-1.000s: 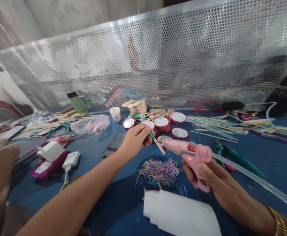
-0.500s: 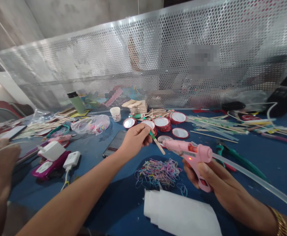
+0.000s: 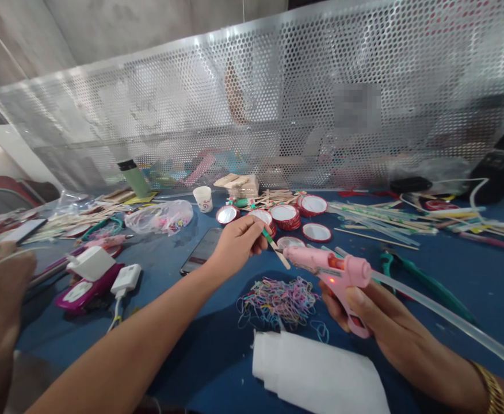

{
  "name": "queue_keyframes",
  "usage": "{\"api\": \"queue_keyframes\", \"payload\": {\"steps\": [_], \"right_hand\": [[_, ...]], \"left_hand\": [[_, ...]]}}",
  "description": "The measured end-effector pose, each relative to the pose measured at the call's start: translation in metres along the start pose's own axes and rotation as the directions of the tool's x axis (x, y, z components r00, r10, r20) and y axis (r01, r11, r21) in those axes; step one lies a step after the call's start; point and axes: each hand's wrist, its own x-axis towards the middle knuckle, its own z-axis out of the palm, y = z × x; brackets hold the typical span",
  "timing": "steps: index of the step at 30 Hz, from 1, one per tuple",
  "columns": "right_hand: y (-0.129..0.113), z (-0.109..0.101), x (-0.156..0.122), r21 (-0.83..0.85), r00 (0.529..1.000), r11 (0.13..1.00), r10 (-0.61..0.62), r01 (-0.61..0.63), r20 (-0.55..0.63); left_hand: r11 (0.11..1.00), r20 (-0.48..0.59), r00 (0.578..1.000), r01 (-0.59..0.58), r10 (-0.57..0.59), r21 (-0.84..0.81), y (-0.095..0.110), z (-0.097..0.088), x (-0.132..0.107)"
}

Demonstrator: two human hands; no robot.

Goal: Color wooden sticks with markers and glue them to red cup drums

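Note:
My left hand pinches a wooden craft stick that has a green band near my fingertips. My right hand is wrapped round the handle of a pink hot glue gun, whose orange light is lit. The gun's nozzle meets or nearly meets the stick, just beyond the green part. A long clear glue stick runs out of the back of the gun. Below both hands lies a tangled heap of coloured rubber bands, and nearer me a folded white sheet.
Red-rimmed round discs are stacked behind my hands. A phone, a paper cup and a purple power strip with chargers stand to the left. Green-handled pliers lie right. Another person's hand rests at far left.
The glue gun has shifted slightly left, bringing its nozzle up to the craft stick. My left hand has hardly moved.

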Motion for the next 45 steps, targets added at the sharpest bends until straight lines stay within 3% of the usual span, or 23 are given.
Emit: {"api": "queue_keyframes", "payload": {"steps": [21,45], "right_hand": [[0.017,-0.004,-0.003,-0.043,0.999,0.999,0.032,-0.032,0.015],[0.011,-0.001,0.002,0.002,1.0,1.0,-0.025,0.025,-0.014]], "left_hand": [[1.0,-0.01,1.0,-0.01,0.01,0.014,0.0,-0.002,0.001],[0.998,0.005,0.999,-0.052,0.052,0.032,-0.001,-0.002,0.001]]}}
